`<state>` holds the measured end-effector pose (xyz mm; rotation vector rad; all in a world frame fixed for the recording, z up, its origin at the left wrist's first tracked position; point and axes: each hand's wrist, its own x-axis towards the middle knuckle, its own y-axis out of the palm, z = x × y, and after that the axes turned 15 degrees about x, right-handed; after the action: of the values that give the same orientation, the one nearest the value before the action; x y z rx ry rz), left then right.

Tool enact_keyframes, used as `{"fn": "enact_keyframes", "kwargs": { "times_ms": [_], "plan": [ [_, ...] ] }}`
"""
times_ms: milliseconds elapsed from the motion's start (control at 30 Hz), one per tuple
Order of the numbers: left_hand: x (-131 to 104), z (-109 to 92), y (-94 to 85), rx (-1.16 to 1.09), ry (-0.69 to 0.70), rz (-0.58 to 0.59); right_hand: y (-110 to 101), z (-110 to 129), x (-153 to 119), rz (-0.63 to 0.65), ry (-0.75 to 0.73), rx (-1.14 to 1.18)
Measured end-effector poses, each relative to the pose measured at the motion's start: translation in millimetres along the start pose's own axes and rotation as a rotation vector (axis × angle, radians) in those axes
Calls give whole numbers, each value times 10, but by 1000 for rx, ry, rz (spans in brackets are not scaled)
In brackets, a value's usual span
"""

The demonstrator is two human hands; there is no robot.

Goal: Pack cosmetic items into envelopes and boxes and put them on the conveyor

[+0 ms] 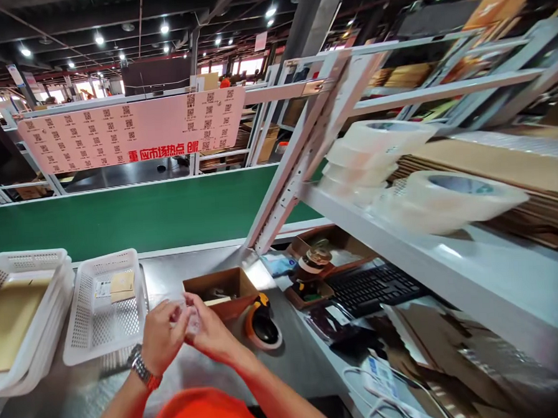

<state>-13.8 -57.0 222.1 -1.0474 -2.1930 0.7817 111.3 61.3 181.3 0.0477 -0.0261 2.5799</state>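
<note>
Plastic piece (191, 321), small and clear, sits between the fingertips of the left hand (163, 333) and the right hand (214, 334), above the metal table (297, 373) and just short of the cardboard box (235, 308). Both hands are partly closed, fingers curled in a pinch; the exact form of the piece cannot be told. For good control, grip opposite edges, apply even, light pressure, and hold the wrists clear of the white basket (74, 352) and tape dispenser (263, 328)

Pink board (162, 124): red lettering (162, 151) "应市场热点"; QR codes (209, 111).
</note>
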Motion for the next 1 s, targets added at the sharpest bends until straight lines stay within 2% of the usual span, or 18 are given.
{"fn": "enact_keyframes", "kwargs": {
  "times_ms": [67, 133, 233, 300, 367, 500, 633, 733, 800, 867, 1000],
  "plan": [
    [67, -227, 54, -55, 65, 23, -196, 94, 50, -49, -53, -143],
    [95, -368, 116, -97, 150, 36, -445, 167, 113, -18, -65, -236],
    [69, -360, 241, -142, 290, 38, -851, 189, 216, 9, -92, -339],
    [36, -210, 359, -132, 319, 3, -1062, 129, 293, -48, -134, -488],
    [13, 12, 510, -55, 301, -38, -1171, 25, 377, -50, -134, -657],
    [-3, 442, 855, 153, 314, -33, -1128, -198, 522, 101, -45, -864],
    [-77, 678, 1070, 185, 320, -36, -1106, -303, 553, 133, -12, -817],
    [-110, 903, 1045, 135, 261, -35, -1188, -315, 539, 132, 43, -759],
    [-50, 1175, 939, 143, 167, -11, -1220, -331, 553, 189, 73, -728],
    [89, 1548, 776, 208, 19, 24, -1202, -377, 603, 281, 86, -684],
    [432, 2389, 358, 476, -346, 139, -1060, -564, 807, 430, 86, -619]
  ]
}}
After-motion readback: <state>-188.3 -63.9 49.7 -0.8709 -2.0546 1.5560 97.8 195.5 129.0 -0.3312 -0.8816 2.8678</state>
